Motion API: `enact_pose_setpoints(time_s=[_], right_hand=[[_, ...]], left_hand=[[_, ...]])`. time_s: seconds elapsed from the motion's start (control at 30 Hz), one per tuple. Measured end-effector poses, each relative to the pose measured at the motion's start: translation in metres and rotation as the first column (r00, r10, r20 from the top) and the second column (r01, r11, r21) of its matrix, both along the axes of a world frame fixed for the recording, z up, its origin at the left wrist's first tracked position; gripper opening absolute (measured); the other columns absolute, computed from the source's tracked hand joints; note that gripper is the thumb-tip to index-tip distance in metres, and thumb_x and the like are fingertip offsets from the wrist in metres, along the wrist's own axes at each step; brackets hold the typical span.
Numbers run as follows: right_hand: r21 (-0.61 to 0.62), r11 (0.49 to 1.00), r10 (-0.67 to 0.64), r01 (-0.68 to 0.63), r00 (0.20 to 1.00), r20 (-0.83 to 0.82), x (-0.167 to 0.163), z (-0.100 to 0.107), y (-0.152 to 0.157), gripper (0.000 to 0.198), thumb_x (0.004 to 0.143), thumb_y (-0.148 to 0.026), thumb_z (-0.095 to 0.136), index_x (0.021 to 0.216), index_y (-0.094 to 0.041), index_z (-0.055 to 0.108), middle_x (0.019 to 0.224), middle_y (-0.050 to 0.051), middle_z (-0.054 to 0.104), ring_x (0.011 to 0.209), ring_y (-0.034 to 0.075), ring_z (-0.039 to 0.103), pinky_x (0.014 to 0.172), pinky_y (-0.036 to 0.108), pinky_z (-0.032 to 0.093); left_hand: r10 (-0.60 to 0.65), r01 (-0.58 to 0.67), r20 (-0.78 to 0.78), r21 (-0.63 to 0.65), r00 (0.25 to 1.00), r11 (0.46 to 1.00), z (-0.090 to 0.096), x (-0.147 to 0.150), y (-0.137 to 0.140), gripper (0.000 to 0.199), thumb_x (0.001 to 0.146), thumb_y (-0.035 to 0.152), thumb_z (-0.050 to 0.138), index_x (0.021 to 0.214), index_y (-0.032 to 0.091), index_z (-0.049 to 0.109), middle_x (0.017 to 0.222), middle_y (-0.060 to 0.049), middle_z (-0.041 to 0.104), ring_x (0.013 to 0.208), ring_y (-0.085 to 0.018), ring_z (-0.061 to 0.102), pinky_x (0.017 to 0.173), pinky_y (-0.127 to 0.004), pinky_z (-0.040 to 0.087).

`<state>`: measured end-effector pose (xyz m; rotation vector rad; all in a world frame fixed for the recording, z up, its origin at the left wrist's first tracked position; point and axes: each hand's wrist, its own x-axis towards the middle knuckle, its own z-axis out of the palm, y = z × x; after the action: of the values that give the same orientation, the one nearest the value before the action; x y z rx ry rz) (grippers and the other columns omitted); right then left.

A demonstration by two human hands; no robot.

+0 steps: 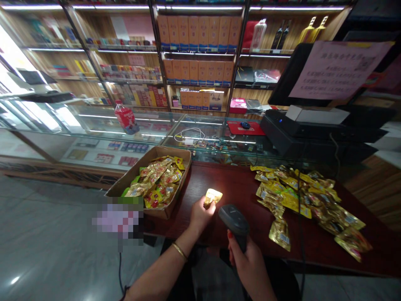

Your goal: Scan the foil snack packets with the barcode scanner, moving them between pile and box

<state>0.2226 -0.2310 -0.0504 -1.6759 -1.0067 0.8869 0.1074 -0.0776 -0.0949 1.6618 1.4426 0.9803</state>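
Note:
My left hand [200,214] grips a small gold snack packet [213,196], which is brightly lit, above the dark red tabletop [203,175]. Wrapped around the handle of a grey barcode scanner [234,218] is my right hand [249,259]; the scanner's head points toward the lit packet. Left of my hands stands a cardboard box [166,212] holding many gold, yellow and green packets [159,175]. A loose pile of similar gold packets [291,192] lies to the right, with a single packet [280,234] at its near edge.
Behind the table runs a glass display counter [156,125] bearing a red-labelled bottle [125,117], a white cable [189,136] and a mouse [245,125] on a red mat. A monitor [282,83] with a pink paper sheet stands at right. A black cord [302,251] crosses the right pile.

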Motion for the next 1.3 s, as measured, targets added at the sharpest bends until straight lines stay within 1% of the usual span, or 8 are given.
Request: enact_pose_setpoints(time_s=[0.3, 0.5, 0.63, 0.97, 1.07, 1.13, 1.23, 1.3], right_hand=[[-0.035, 0.999, 0.041, -0.040, 0.998, 0.047, -0.003, -0.006, 0.003, 0.047, 0.091, -0.067, 0.053, 0.084, -0.022, 0.062, 0.052, -0.002, 0.061, 0.048, 0.021, 0.062, 0.052, 0.028, 0.048], [0.003, 1.000, 0.015, -0.015, 1.000, 0.010, -0.005, 0.000, 0.005, 0.044, 0.089, -0.066, 0.057, 0.087, -0.022, 0.062, 0.056, -0.001, 0.063, 0.047, 0.019, 0.061, 0.052, 0.027, 0.050], [-0.009, 0.999, 0.036, -0.036, 0.999, -0.016, -0.004, 0.003, 0.008, 0.050, 0.090, -0.069, 0.053, 0.083, -0.021, 0.063, 0.054, -0.001, 0.062, 0.049, 0.020, 0.064, 0.050, 0.027, 0.050], [0.002, 0.999, 0.044, -0.044, 0.996, -0.071, -0.006, -0.002, 0.012, 0.050, 0.090, -0.070, 0.054, 0.077, -0.022, 0.061, 0.051, -0.004, 0.058, 0.044, 0.017, 0.058, 0.047, 0.025, 0.049], [0.029, 1.000, 0.011, -0.010, 0.998, -0.063, -0.003, -0.006, 0.005, 0.052, 0.087, -0.071, 0.057, 0.075, -0.021, 0.063, 0.051, -0.002, 0.060, 0.046, 0.017, 0.059, 0.048, 0.026, 0.049], [0.002, 1.000, -0.013, 0.013, 0.998, -0.063, 0.003, -0.009, -0.003, 0.053, 0.084, -0.074, 0.058, 0.072, -0.022, 0.063, 0.050, -0.001, 0.062, 0.046, 0.018, 0.060, 0.047, 0.026, 0.049], [-0.061, 0.998, -0.028, 0.024, 0.998, -0.064, 0.016, -0.016, -0.016, 0.057, 0.082, -0.077, 0.057, 0.077, -0.021, 0.065, 0.051, 0.000, 0.065, 0.047, 0.020, 0.061, 0.047, 0.027, 0.048], [-0.080, 0.996, -0.044, 0.037, 0.996, -0.079, 0.024, -0.022, -0.025, 0.060, 0.082, -0.078, 0.055, 0.081, -0.020, 0.067, 0.052, 0.000, 0.065, 0.049, 0.019, 0.061, 0.049, 0.027, 0.048]], left_hand=[[-0.054, 0.054, -0.063, 0.009, 0.997, 0.998, 0.004, -0.003, -0.002, 0.017, 0.085, 0.031, 0.061, 0.081, 0.015, 0.067, 0.076, -0.005, 0.073, 0.067, -0.016, 0.065, 0.059, -0.023, 0.040], [-0.043, 0.043, 0.004, -0.023, 0.999, 0.999, -0.001, -0.004, 0.001, 0.022, 0.082, 0.034, 0.062, 0.071, 0.016, 0.062, 0.063, 0.001, 0.063, 0.058, -0.012, 0.055, 0.053, -0.021, 0.034], [-0.044, 0.045, 0.042, -0.020, 0.998, 0.999, -0.005, -0.004, 0.002, 0.021, 0.081, 0.034, 0.063, 0.072, 0.016, 0.063, 0.063, 0.002, 0.063, 0.060, -0.012, 0.054, 0.054, -0.021, 0.035], [-0.053, 0.051, 0.114, 0.024, 0.992, 0.998, -0.018, -0.003, 0.006, 0.026, 0.083, 0.041, 0.064, 0.075, 0.016, 0.063, 0.066, 0.002, 0.060, 0.062, -0.013, 0.053, 0.057, -0.021, 0.039], [-0.056, 0.047, 0.114, 0.086, 0.992, 0.995, -0.001, -0.005, -0.006, 0.023, 0.089, 0.038, 0.059, 0.087, 0.016, 0.066, 0.078, -0.003, 0.068, 0.070, -0.016, 0.061, 0.065, -0.024, 0.047], [-0.035, 0.020, 0.064, 0.229, 0.997, 0.973, 0.022, -0.017, -0.016, 0.024, 0.092, 0.035, 0.056, 0.104, 0.017, 0.067, 0.097, -0.008, 0.072, 0.087, -0.020, 0.066, 0.080, -0.030, 0.051], [0.202, -0.142, -0.077, 0.478, 0.976, 0.867, 0.066, -0.057, -0.017, 0.037, 0.092, 0.033, 0.055, 0.125, 0.018, 0.059, 0.121, -0.014, 0.067, 0.112, -0.028, 0.061, 0.100, -0.041, 0.046], [0.403, -0.256, -0.157, 0.558, 0.902, 0.790, 0.094, -0.092, -0.003, 0.039, 0.090, 0.034, 0.053, 0.124, 0.016, 0.058, 0.118, -0.016, 0.066, 0.113, -0.032, 0.059, 0.102, -0.047, 0.043]])
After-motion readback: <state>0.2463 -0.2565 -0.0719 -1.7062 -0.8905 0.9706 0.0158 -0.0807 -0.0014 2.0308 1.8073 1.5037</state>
